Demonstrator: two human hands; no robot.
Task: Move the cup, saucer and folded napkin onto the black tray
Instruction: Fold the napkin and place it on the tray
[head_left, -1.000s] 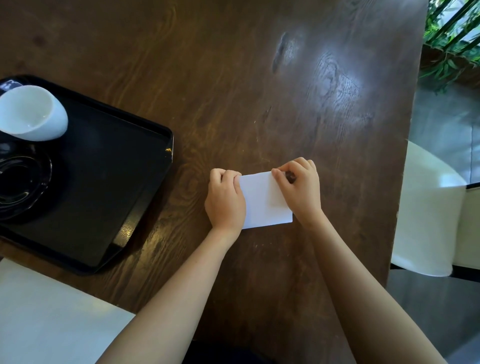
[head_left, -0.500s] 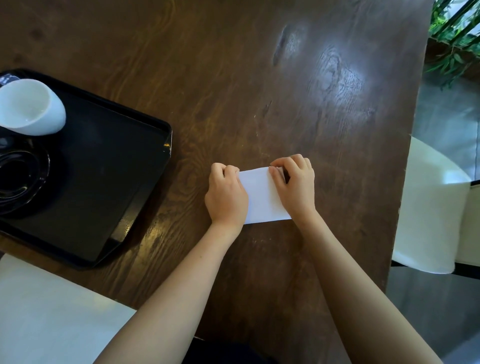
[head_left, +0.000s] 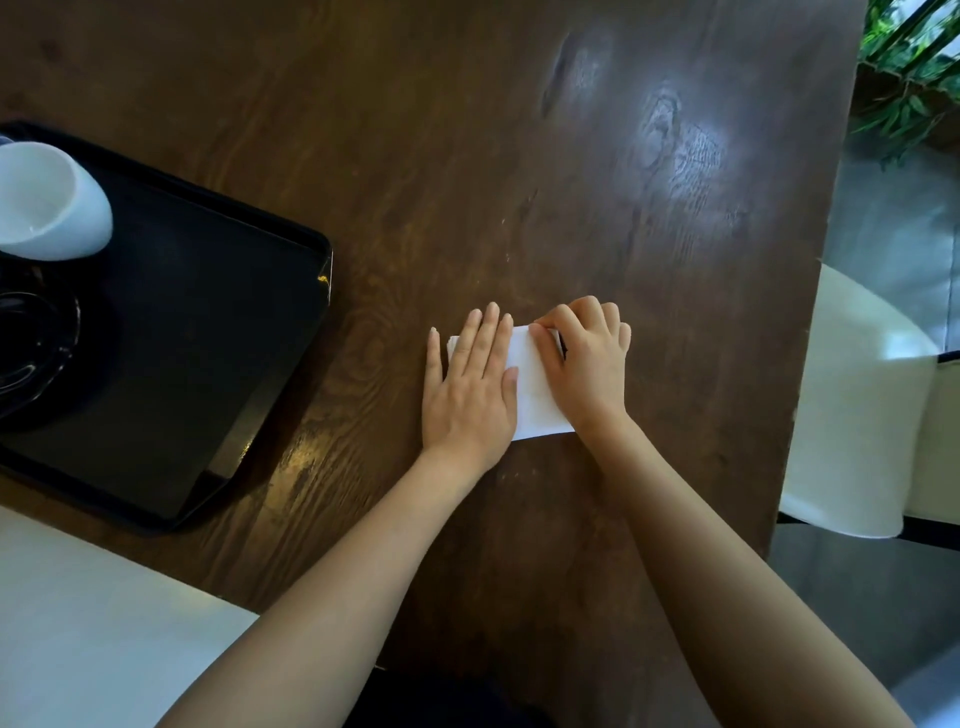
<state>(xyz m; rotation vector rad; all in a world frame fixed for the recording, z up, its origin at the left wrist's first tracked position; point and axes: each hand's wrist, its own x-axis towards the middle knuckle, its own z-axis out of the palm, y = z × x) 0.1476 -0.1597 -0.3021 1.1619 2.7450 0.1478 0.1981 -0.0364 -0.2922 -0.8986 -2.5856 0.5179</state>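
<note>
A white folded napkin (head_left: 535, 396) lies on the dark wooden table (head_left: 467, 156), right of the black tray (head_left: 208, 322). My left hand (head_left: 470, 395) rests flat on the napkin's left part, fingers stretched out, covering most of that side. My right hand (head_left: 587, 364) has its fingers curled over the napkin's far right edge, thumb and forefinger pinching it. A white cup (head_left: 49, 202) stands at the tray's far left corner. A dark glossy saucer (head_left: 31, 343) sits on the tray just in front of the cup, cut off by the frame edge.
A white chair (head_left: 857, 405) stands past the table's right edge, with green plants (head_left: 909, 78) beyond it. A white flat surface (head_left: 93, 623) overlaps the table's near left corner, just below the tray.
My left hand has uncurled from a fist and now lies flat on the napkin. The napkin looks narrower than a second ago. My right hand has stayed on its far right edge.
</note>
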